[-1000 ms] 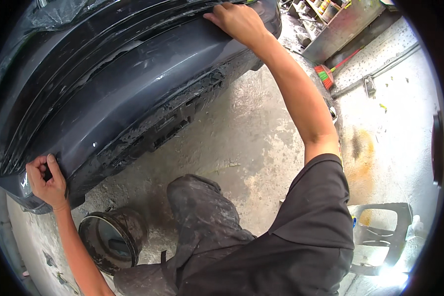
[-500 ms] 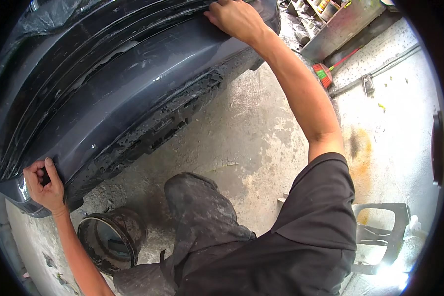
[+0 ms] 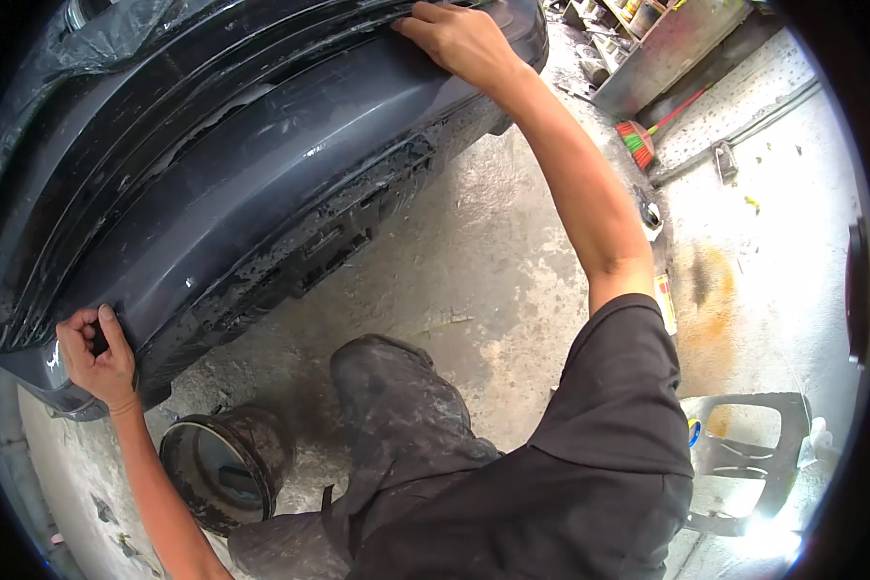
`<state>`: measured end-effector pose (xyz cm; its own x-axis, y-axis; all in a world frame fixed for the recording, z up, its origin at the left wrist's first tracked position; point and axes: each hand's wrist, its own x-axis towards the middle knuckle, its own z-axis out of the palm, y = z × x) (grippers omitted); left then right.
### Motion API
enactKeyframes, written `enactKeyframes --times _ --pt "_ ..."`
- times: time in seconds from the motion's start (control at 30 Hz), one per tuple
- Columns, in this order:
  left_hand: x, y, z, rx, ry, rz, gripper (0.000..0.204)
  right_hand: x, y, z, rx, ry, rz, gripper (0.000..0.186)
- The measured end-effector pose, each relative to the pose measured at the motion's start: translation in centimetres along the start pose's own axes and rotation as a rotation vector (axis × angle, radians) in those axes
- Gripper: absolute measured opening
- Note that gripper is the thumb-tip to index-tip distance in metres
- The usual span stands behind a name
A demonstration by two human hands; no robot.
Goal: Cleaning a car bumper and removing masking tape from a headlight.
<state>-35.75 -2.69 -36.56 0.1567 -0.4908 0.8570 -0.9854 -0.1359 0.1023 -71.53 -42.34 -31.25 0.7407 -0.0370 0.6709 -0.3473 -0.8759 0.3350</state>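
Observation:
A dark grey car bumper (image 3: 261, 179) runs diagonally across the upper left, with scuffs and dust on it. Near its left end, my left hand (image 3: 101, 362) rests against the surface, fingers curled in and thumb raised apart from them. A dark patch shows between thumb and fingers; whether it is an object or shadow I cannot make out. At the bumper's far upper edge, my right hand (image 3: 459, 43) is bent over the rim, with its fingertips partly hidden at the dark gap.
An open dirty bucket (image 3: 213, 474) stands on the worn concrete floor (image 3: 493, 251), left of my knees. A red and green broom (image 3: 636, 143) leans by the right wall, near a cluttered shelf (image 3: 638, 48). A grey panel with cutouts (image 3: 793, 435) sits at lower right.
My right hand has slid slightly left along the bumper's upper edge. The left hand keeps its place on the bumper, and the whole view has shifted a little.

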Motion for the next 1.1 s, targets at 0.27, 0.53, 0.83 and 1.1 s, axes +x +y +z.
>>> enactKeyframes --times 0.27,0.53,0.83,1.1 --pt "0.0 -0.2 0.1 0.002 0.014 0.013 0.018 0.8 1.2 0.5 -0.106 -0.146 -0.182 0.017" --pt "-0.1 -0.3 0.1 -0.018 0.007 -0.018 0.020 -0.4 2.2 0.8 0.063 -0.147 0.045 0.018" --pt "-0.1 0.0 -0.2 -0.028 0.012 -0.007 0.020 -1.8 -1.2 2.1 0.130 0.177 0.555 0.037" --pt "0.3 0.3 -0.3 0.010 -0.010 0.041 0.019 -1.7 -1.0 2.5 0.239 0.189 0.754 0.018"
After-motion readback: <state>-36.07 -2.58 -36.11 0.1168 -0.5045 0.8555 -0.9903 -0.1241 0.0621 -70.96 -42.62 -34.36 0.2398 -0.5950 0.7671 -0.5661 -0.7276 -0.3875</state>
